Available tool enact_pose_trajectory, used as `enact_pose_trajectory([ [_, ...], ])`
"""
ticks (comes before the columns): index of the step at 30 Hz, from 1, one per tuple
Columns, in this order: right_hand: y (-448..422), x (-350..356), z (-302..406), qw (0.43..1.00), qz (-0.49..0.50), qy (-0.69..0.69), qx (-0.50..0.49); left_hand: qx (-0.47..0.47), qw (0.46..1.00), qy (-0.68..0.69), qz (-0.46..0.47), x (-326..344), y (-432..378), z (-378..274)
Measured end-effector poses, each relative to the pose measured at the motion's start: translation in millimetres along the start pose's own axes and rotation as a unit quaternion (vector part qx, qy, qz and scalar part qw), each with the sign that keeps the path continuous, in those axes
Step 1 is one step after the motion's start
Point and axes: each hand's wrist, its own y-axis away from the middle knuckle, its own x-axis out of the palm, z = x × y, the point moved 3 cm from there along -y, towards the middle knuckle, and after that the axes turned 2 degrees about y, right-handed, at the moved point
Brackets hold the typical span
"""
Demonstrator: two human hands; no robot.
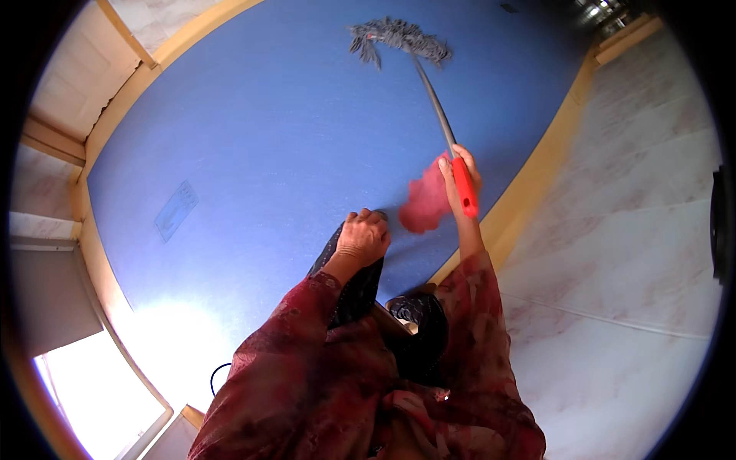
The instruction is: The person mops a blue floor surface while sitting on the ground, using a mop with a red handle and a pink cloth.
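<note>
My right hand (467,172) grips a mop by the red plastic end (464,187) of its handle. The grey metal shaft (432,95) runs away from me to a mop head of grey strands (402,35) on the blue floor (276,126). Beside that hand is a soft pink cloth-like thing (426,198); I cannot tell whether the hand touches it. My left hand (363,234) lies curled over the dark dotted trouser leg (361,287), near the knee. Whether its fingers pinch the fabric is hidden.
A yellow border (532,184) edges the floor, with a pale marbled wall (621,230) on the right. Bright light comes through an opening (98,397) at lower left. A faint rectangular patch (176,211) marks the floor. A dark thin cord (214,379) curves by my left sleeve.
</note>
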Motion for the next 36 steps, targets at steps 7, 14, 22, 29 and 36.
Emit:
enact_pose_trajectory([
  [7,35,36,-40,0.995,0.035,-0.085,0.027,0.017,0.997,0.023,-0.075,15,6,-3],
  [14,70,-28,93,0.993,0.072,0.010,0.093,0.023,0.999,0.022,-0.038,-81,-25,-16],
  [22,126,-129,255,0.991,0.113,0.051,0.043,0.027,0.992,0.097,-0.069,-134,-54,-27],
  [29,104,-219,400,0.961,0.140,0.143,-0.189,0.305,0.906,0.264,-0.129,-208,-54,-139],
  [36,-8,-193,430,0.907,-0.235,0.117,-0.329,0.386,0.876,0.286,-0.037,-282,-135,-181],
])
